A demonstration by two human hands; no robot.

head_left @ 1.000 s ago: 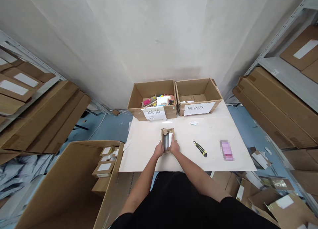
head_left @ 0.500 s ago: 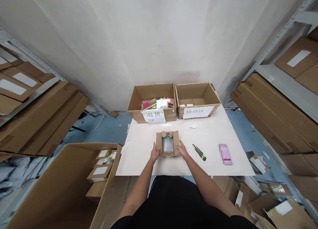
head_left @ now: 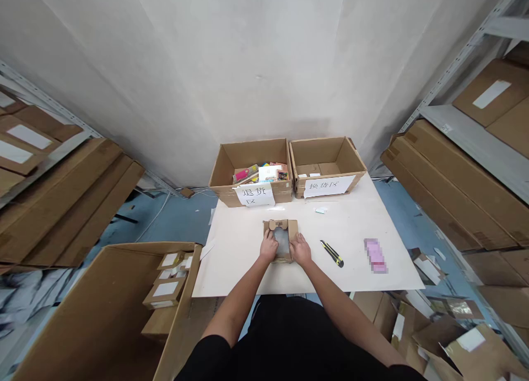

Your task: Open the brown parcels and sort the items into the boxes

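Observation:
A small open cardboard box (head_left: 292, 227) lies near the front of the white table, its flaps folded outward. Inside shows something greyish and translucent, like clear plastic packaging (head_left: 282, 239); its exact kind cannot be made out. On the box's left flap rests my left hand (head_left: 269, 246), its fingers curled over the inner edge. My right hand (head_left: 300, 249) grips the right flap in the same way, fingertips at the opening. A black and yellow utility knife (head_left: 332, 253) lies on the table to the right of my right hand.
Two cardboard bins with paper signs, the left one (head_left: 223, 191) holding mixed goods, the right one (head_left: 359, 174) a few small items, stand at the table's back. A blurred pink item (head_left: 376, 255) lies at right. A large carton (head_left: 103, 293) with parcels is at lower left.
Both hands have moved from the outer sides of the small box inward, onto its flaps and opening. The box has stayed almost in place.

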